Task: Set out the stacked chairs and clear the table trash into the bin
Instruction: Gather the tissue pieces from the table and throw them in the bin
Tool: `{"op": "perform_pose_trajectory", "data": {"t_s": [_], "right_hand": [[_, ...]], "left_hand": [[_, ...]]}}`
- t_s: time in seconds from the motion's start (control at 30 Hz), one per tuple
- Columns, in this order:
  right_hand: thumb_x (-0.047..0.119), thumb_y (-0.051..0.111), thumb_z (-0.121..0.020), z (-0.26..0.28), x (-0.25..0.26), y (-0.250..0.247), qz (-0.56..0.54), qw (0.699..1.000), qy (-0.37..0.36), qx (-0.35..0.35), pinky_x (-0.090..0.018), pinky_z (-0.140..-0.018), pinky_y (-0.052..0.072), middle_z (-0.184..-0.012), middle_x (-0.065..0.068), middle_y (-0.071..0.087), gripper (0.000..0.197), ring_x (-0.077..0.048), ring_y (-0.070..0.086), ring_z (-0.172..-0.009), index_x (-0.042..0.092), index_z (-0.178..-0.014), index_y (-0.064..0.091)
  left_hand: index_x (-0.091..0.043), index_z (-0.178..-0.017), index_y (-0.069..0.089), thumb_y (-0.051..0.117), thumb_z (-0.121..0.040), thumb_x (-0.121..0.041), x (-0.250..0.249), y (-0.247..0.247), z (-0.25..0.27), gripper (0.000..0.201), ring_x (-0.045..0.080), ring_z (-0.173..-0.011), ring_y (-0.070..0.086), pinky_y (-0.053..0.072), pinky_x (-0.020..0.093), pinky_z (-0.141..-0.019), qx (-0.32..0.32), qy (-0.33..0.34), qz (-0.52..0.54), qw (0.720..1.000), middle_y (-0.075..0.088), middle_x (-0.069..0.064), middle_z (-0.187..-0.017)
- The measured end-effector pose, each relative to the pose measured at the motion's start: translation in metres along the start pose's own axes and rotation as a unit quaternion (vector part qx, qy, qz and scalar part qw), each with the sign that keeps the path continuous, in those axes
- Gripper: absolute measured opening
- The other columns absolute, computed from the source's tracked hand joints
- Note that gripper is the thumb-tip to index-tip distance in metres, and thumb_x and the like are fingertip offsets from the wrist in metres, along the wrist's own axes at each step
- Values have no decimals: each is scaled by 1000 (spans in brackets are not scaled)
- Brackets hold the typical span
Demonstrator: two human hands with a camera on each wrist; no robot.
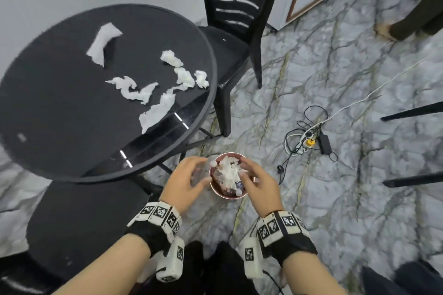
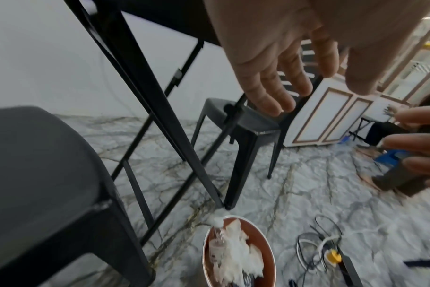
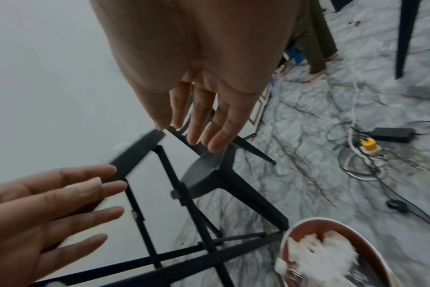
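Hands, left [image 1: 183, 183] and right [image 1: 257, 184], hover spread over bin [image 1: 217, 193]; tissues [image 1: 155, 110] at 11 o'clock look light, soft: pinch anywhere.

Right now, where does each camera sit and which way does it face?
Head: worn high, facing forward and down at the table, bin, both hands and wrist bands.
Left wrist: looks along the open left hand under the table, bin below; right fingertips at the edge.
Right wrist: looks along the open right hand, left hand beside.
All three share the tissue-filled bin.
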State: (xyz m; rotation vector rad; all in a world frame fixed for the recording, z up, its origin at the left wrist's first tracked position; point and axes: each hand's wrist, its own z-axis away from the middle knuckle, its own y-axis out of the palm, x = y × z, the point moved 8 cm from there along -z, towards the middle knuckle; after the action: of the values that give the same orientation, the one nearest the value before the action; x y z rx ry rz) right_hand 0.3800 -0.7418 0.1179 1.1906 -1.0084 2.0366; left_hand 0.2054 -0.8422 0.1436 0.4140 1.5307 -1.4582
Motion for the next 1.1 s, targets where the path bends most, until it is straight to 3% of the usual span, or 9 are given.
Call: {"op": "perform_pose_trajectory", "data": {"t_s": [0.07, 0.13, 0.27, 0.33, 0.43, 0.67, 0.87, 0.97, 1.1], "right_hand": [[27, 61, -90, 3, 45, 0, 0, 999, -30, 18, -20, -91, 50, -114, 14, 65, 33, 2, 57, -105, 46, -116, 57], [28, 60, -90, 2, 88, 5, 18, 997, -68, 36, -26, -96, 48, -119, 17, 62, 36, 2, 54, -111, 42, -122, 55], [32, 59, -90, -10, 160, 25, 101, 981, -155, 53, -21, -104, 32, -133, 15, 51, 45, 2, 41, -122, 32, -134, 49], [40, 60, -88, -24, 181, 43, 161, 968, -184, 56, -23, -108, 25, -144, 10, 42, 55, -6, 33, -130, 35, -139, 41], [53, 63, -81, -52, 193, 77, 234, 952, -177, 81, -37, -114, 15, -157, 5, 16, 76, -21, 13, -142, 45, -144, 21], [63, 73, -63, -127, 201, 143, 392, 899, -159, 109, -53, -118, 3, -158, 1, -19, 117, -34, -11, -145, 57, -137, -18], [66, 72, -62, -171, 185, 160, 482, 865, -84, 110, -59, -114, 1, -156, -1, -26, 124, -35, -14, -145, 51, -137, -26], [72, 68, -60, -190, 188, 161, 478, 871, -64, 96, -61, -113, 0, -156, -1, -25, 123, -35, -14, -145, 51, -136, -28], [69, 68, -62, -215, 200, 168, 474, 873, -66, 91, -62, -112, 2, -157, 3, -21, 120, -35, -11, -145, 54, -135, -25]], "left_hand": [[-26, -118, 54, 67, -84, -28, -17, -41, 7, 36, 3, -103, 52, 48, 27, -90, -47, 9, -7, 999, 52, -11, -114], [-25, -117, 54, 68, -84, -29, -25, -80, 12, 36, 6, -104, 53, 48, 30, -90, -94, 11, -18, 995, 52, -9, -113], [-24, -120, 52, 68, -82, -31, -10, -140, 7, 42, 18, -113, 48, 37, 30, -100, -157, -16, -85, 984, 52, -3, -120], [-20, -123, 51, 69, -81, -34, 2, -164, -4, 48, 23, -119, 45, 28, 27, -103, -179, -29, -115, 977, 52, 1, -125], [-16, -132, 45, 70, -80, -37, 21, -196, -27, 60, 28, -130, 36, 25, 35, -110, -193, -64, -123, 971, 44, 7, -138], [-25, -148, 17, 75, -69, -51, 70, -251, -98, 101, 28, -146, 5, 15, 46, -118, -153, -108, -111, 976, 10, 5, -158], [-39, -146, -8, 73, -49, -73, 100, -259, -160, 131, 34, -145, -13, 1, 57, -115, -70, -134, -209, 966, -14, 8, -157], [-42, -144, -16, 69, -47, -79, 107, -253, -179, 134, 35, -144, -17, -3, 61, -112, -31, -127, -265, 955, -20, 8, -156], [-43, -143, -17, 66, -51, -79, 109, -258, -198, 129, 37, -143, -20, -4, 62, -111, -55, -122, -277, 952, -23, 9, -156]]}}
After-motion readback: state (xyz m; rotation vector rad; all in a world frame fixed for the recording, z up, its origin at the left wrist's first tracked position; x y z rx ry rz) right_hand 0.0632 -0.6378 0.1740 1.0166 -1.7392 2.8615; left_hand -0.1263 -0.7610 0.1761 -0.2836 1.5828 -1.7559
